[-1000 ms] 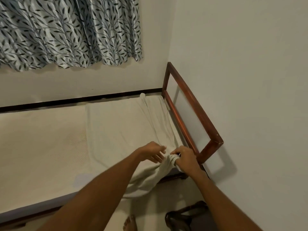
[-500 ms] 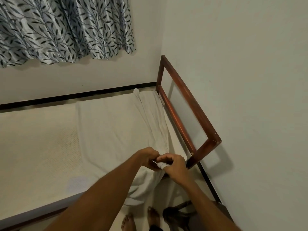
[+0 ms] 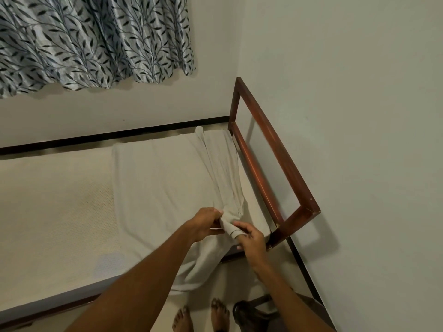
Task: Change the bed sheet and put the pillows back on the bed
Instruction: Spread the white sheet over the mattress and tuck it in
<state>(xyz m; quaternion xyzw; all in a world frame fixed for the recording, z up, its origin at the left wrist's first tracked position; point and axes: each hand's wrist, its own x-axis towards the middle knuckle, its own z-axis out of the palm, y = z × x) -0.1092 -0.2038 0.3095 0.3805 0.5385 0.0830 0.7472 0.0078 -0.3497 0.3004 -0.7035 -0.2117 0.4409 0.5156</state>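
A pale sheet [image 3: 167, 178] lies half spread over the right end of the bare cream mattress [image 3: 55, 207], bunched in folds toward the near right corner. Part of it hangs over the front edge of the bed. My left hand [image 3: 205, 224] grips the gathered cloth from the left. My right hand [image 3: 249, 236] pinches the rolled corner of the same sheet from the right, fingers touching the bunch. Both hands are close together above the mattress corner. No pillows are in view.
The brown wooden end rail [image 3: 275, 149] of the bed stands against the right wall. A leaf-patterned curtain [image 3: 96, 39] hangs above the bed's far side. My bare feet [image 3: 201, 317] and a dark sandal [image 3: 249, 312] are on the floor by the bed.
Both hands have moved from the bed's front corner up onto the mattress, carrying the bunched sheet corner with them. The view has shifted slightly.
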